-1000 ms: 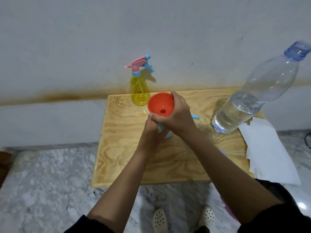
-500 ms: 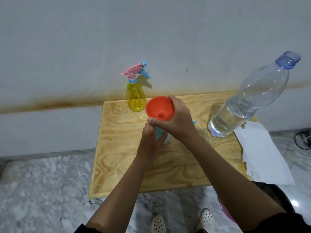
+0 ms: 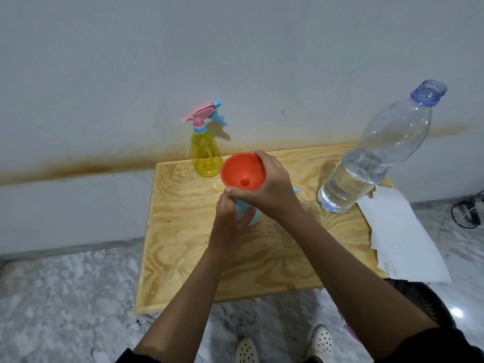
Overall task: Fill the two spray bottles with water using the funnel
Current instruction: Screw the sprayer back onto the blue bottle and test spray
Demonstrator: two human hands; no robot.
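On the wooden worktop [image 3: 183, 258] all the things for my task stand together, and I judge I am near the middle of the work. At the far right, the big clear water bottle [image 3: 372, 163] stands open with no cap, and water fills only its lower part, so I think some was already poured out, but I cannot be sure. At the far left edge, close to the wall, the yellow spray bottle [image 3: 205, 158] has its pink and blue spray head screwed on; it looks to hold liquid, so I judge this one is finished, though the yellow plastic makes the level hard to read.

Near the middle, the blue spray bottle [image 3: 248, 213] is mostly hidden under my hands. My left hand [image 3: 230, 221] wraps its fingers around the body of this bottle to keep it upright. My right hand [image 3: 272, 189] closes its fingers on the rim of the orange funnel [image 3: 242, 172], which sits over the neck of the blue bottle. The funnel is dry inside, as far as I see.

What is left, in my opinion: to release the funnel, pour water for the blue bottle, and put its spray head back. A small blue part [image 3: 296, 191] shows just behind my right hand; maybe it is that head.
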